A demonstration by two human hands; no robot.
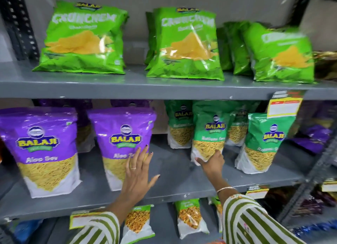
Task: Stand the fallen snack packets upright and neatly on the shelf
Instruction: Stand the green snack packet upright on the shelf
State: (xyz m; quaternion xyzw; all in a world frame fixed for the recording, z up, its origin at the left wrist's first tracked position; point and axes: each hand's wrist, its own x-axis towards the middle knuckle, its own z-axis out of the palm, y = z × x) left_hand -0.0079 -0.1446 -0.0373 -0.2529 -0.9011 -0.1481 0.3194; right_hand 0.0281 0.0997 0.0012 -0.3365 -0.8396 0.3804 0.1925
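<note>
Both my hands on the grey middle shelf.
My left hand lies flat, fingers spread, against the purple Aloo Sev packet; right of that packet, my right hand grips the bottom corner of an upright green Ratlami Sev packet, sev visible through its clear window.

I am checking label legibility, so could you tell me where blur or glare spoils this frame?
Head view: the rightmost green chips packet is motion-smeared, its name unreadable; glare streaks the purple Aloo Sev packet; the right hand looks soft; wide-angle distortion bows the shelf edge.
</note>
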